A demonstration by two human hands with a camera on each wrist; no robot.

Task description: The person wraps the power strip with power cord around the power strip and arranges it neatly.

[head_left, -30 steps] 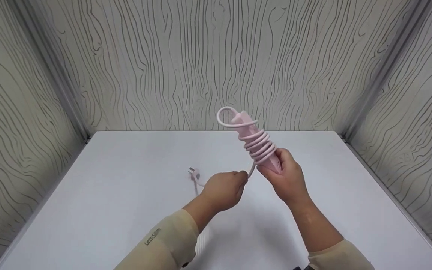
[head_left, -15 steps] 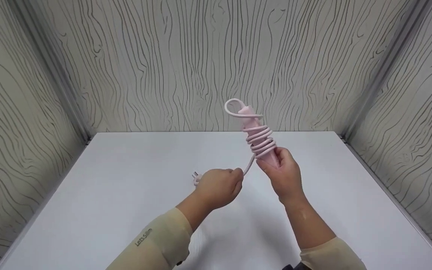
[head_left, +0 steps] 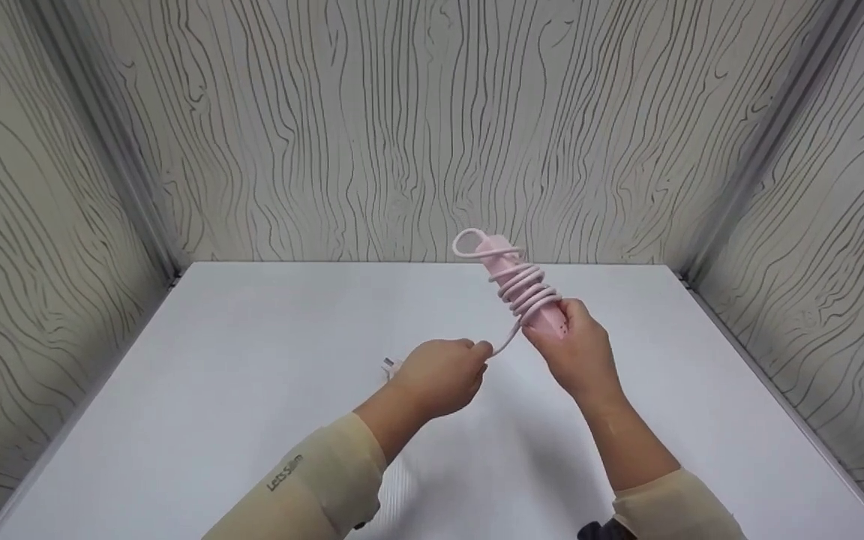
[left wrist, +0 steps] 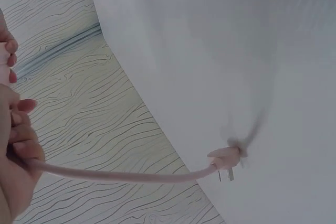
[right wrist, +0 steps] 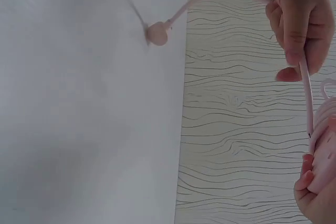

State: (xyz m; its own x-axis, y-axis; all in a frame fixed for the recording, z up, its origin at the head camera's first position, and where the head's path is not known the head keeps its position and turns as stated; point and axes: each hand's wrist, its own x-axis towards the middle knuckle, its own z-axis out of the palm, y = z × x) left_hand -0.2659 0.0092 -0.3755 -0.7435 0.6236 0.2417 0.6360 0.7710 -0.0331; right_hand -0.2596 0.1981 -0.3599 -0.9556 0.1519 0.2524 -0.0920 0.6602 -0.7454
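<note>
A pink power strip [head_left: 550, 321] is tilted in the air in the head view, several turns of its pale pink cord [head_left: 526, 279] wound round its middle. A loose loop [head_left: 468, 243] of cord stands out at the strip's far end. My right hand [head_left: 580, 356] grips the near end, just below the turns. Lower and to the left, my left hand [head_left: 439, 377] holds the cord's free length with curled fingers. Beyond that hand the cord ends in a plug [left wrist: 226, 157] with metal prongs, seen hanging in the left wrist view and partly hidden by the hand in the head view.
Beneath both hands lies a white tabletop [head_left: 267, 330]. Panels with a wood-grain pattern [head_left: 327, 135] enclose it at the back and sides. Grey metal posts [head_left: 113, 142] mark the corners.
The power strip and my right hand have shifted slightly right; the strip's far end rose, then dipped again. My left hand has moved a little left, covering more of the plug.
</note>
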